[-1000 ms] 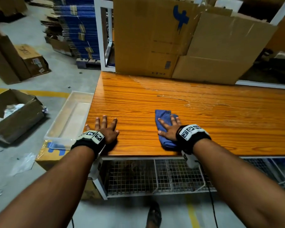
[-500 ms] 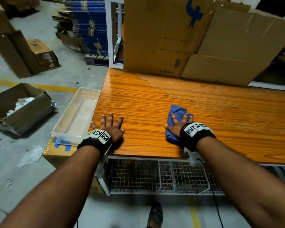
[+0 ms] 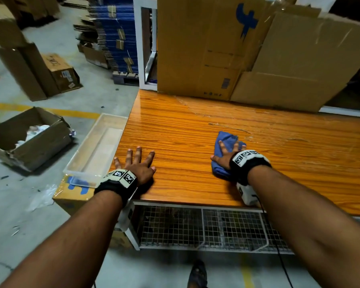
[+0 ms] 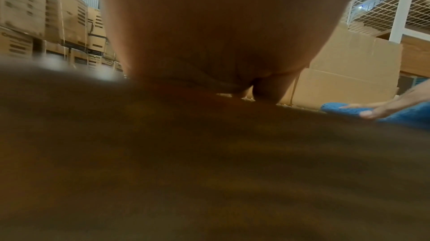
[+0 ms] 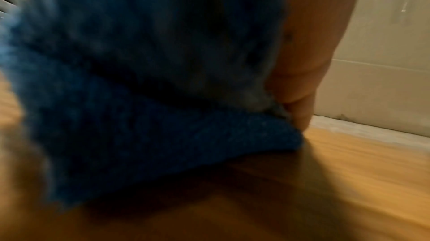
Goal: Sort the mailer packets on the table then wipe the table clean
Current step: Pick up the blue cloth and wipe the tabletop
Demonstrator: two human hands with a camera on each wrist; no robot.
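1. Head view: The left hand (image 3: 138, 166) lies flat with fingers spread, near the front left corner of the surface (image 3: 175, 125). The right hand (image 3: 224, 153) presses flat on a blue cloth (image 3: 227, 140) near the front edge. No mailer packets show on the surface. A clear plastic tub (image 3: 96, 148) sits just past the left edge.
2. Left wrist view: The palm rests on the wood. The cloth (image 4: 404, 114) lies off to the right.
3. Right wrist view: The cloth (image 5: 149, 86) is bunched up under the hand. If it stays bunched, it could skip spots. A push toward the front edge could slide it off.
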